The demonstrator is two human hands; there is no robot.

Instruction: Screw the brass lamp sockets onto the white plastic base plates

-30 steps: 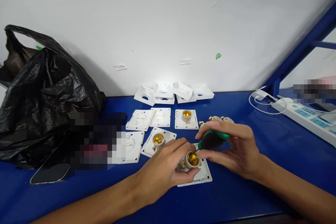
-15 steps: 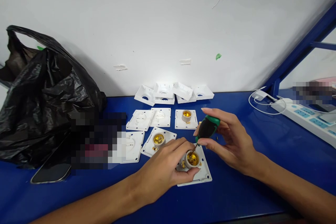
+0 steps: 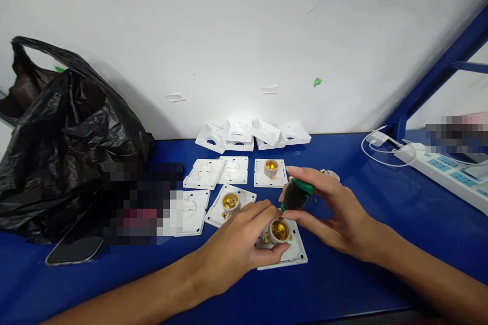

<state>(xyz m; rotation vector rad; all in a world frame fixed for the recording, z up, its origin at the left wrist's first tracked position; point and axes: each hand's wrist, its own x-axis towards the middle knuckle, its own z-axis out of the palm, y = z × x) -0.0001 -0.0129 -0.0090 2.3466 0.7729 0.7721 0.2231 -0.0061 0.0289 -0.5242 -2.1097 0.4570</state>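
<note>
My right hand point(image 3: 328, 208) is closed around the black and green handle of a screwdriver point(image 3: 296, 195). The screwdriver's shaft slants down into a round lamp socket point(image 3: 280, 230) with a brass-coloured lining; its tip is hard to make out. That socket sits on a square white base plate point(image 3: 293, 254) lying on the blue table. My left hand point(image 3: 247, 238) grips the socket from the left, thumb in front and fingers behind. Left of it lies another plate with a lamp socket point(image 3: 231, 203), and a similar socket point(image 3: 271, 166) on its plate stands farther back.
Bare white plates point(image 3: 204, 174) lie at the left of the sockets, and open white covers point(image 3: 238, 132) are heaped by the wall. A black plastic bag point(image 3: 76, 147) and a phone point(image 3: 76, 244) are at left. A white power strip point(image 3: 442, 165) with cables lies at right.
My right hand and the screwdriver have moved slightly down and left. A loose socket behind my right hand has come into view. My left hand holds its place.
</note>
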